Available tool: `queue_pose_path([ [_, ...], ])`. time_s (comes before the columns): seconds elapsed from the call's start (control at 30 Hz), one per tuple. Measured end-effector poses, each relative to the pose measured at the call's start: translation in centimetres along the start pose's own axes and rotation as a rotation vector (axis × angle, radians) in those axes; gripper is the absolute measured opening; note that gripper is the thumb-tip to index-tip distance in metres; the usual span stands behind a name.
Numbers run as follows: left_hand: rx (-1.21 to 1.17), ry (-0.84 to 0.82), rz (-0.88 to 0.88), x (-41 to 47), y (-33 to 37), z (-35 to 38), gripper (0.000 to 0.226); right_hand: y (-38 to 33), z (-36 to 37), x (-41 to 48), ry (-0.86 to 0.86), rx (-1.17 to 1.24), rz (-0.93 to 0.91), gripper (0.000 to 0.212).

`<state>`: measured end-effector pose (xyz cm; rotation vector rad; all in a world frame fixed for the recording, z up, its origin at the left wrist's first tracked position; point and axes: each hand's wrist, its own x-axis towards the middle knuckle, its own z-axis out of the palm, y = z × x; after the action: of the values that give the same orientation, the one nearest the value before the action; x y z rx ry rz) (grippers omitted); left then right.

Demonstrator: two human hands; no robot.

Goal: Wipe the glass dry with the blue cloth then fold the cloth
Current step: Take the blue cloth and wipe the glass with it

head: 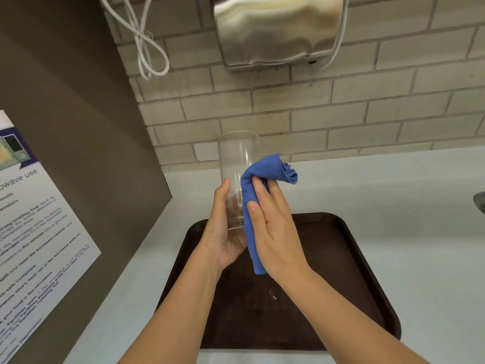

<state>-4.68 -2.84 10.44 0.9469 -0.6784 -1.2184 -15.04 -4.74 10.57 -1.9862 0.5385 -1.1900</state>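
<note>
A tall clear glass is held upright in the air above the tray. My left hand grips its lower part and base from the left, thumb up along its side. The blue cloth is bunched against the glass's right side, with one end hanging down below the base. My right hand presses the cloth onto the glass with flat fingers.
A dark brown tray lies on the white counter under my hands, with a few water drops on it. A brick wall, a steel wall unit and a looped white cable are behind. A brown side panel with a notice stands at left.
</note>
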Motion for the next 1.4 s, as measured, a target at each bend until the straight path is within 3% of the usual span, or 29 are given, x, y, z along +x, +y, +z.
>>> queue_pose_path([
  [0.13,0.026,-0.008,0.029,0.5,0.8,0.0,0.058,-0.5,-0.1,1.4,0.009,-0.094,-0.07,0.052],
  [0.3,0.003,-0.05,0.063,0.8,1.4,-0.1,0.038,-0.8,-0.3,3.3,0.008,-0.097,-0.073,0.05],
  [0.53,-0.023,-0.087,0.001,0.9,0.6,-0.2,0.053,-0.6,-1.3,6.3,-0.02,0.003,-0.001,0.048],
  [0.87,-0.013,-0.138,-0.072,1.0,0.0,-0.5,0.06,1.1,-2.8,7.2,0.058,0.682,0.528,0.045],
  [1.0,0.018,-0.072,-0.112,0.8,-0.2,-0.1,0.073,2.5,-2.7,6.2,0.086,0.75,0.679,0.045],
  [1.17,0.191,0.076,-0.053,0.9,-0.2,1.1,0.059,3.9,-2.3,5.0,0.19,0.833,0.797,0.047],
  [1.33,0.41,0.302,0.063,0.8,-0.6,2.4,0.054,4.4,-1.5,4.6,0.343,0.792,0.694,0.042],
  [1.4,0.556,0.399,0.118,0.9,-0.9,2.7,0.063,4.1,-1.1,4.6,0.371,0.711,0.643,0.04],
])
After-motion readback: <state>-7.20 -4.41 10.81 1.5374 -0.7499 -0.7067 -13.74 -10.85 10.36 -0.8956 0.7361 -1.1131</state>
